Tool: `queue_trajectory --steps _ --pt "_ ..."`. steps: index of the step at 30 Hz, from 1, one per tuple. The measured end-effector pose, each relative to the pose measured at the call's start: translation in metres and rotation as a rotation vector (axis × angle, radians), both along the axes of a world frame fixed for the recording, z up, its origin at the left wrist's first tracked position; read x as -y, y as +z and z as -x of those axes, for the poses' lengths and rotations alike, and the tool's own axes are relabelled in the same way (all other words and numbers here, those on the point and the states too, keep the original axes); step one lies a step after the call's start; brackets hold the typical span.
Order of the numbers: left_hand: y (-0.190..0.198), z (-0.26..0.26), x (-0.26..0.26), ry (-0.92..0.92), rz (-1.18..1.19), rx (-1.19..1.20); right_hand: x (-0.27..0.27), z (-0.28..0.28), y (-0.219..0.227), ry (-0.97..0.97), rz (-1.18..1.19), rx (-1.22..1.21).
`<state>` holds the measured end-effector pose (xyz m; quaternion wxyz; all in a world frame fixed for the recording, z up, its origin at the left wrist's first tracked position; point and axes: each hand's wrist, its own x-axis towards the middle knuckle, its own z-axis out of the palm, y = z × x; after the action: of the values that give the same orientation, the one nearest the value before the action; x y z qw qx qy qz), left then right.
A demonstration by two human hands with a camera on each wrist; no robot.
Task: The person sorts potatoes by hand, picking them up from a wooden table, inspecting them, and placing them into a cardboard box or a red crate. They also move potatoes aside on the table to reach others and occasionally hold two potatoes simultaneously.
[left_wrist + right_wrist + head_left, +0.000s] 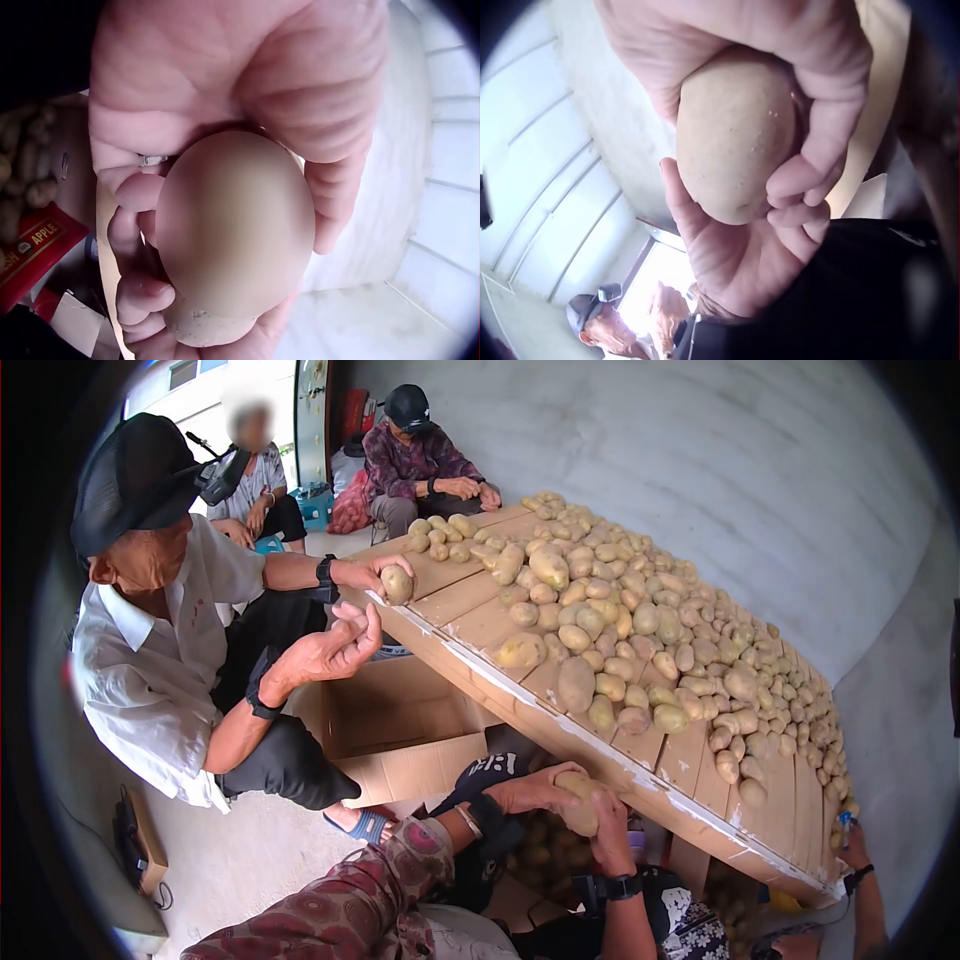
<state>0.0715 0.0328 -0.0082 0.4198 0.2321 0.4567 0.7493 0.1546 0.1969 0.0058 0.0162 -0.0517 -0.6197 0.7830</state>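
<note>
A pale tan potato [578, 805] is held between both hands in front of the tilted board's lower edge. My left hand [530, 792] grips one end of it. From the other side, my right hand [610, 838] curls its fingers and thumb round it. In the left wrist view, my left hand [240, 67] covers the top of the potato [214, 328], most of which looks blurred. The right wrist view has my right hand [780, 37] wrapped over the potato [735, 142], with the left hand [742, 259] cupped beneath it.
Many potatoes [640, 620] lie on the sloping board [440, 575]. An open cardboard box [410, 770] stands left of my hands; more potatoes [550, 850] lie below the board. At left, a person in a white shirt [150, 650] holds a potato [397, 585]. Other people sit behind.
</note>
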Motion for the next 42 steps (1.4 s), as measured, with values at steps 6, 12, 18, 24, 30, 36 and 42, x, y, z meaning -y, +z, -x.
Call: queue_trajectory --steps 6,12,18,24,30,36,42 --pt "0.0 -0.002 -0.004 -0.019 0.04 -0.127 -0.005 -0.003 -0.016 -0.07 0.14 0.091" --pt "0.012 -0.005 0.003 -0.073 0.111 -0.162 -0.003 -0.015 0.002 0.041 0.158 0.255" --pt "0.011 0.004 0.003 -0.157 0.024 0.122 0.0 -0.013 0.005 0.1 0.105 0.108" --pt "0.004 0.005 0.009 -0.126 0.144 0.0 -0.002 -0.015 -0.002 0.105 0.039 0.131" --pt "0.018 0.009 0.022 -0.148 0.158 0.074 -0.008 -0.014 -0.023 0.091 0.031 0.198" --pt "0.006 0.031 0.045 0.017 -0.192 0.286 -0.01 -0.03 -0.072 0.155 -0.126 0.458" --pt "0.007 0.037 0.052 0.015 -0.171 0.234 0.025 -0.043 -0.125 0.483 -0.594 0.394"
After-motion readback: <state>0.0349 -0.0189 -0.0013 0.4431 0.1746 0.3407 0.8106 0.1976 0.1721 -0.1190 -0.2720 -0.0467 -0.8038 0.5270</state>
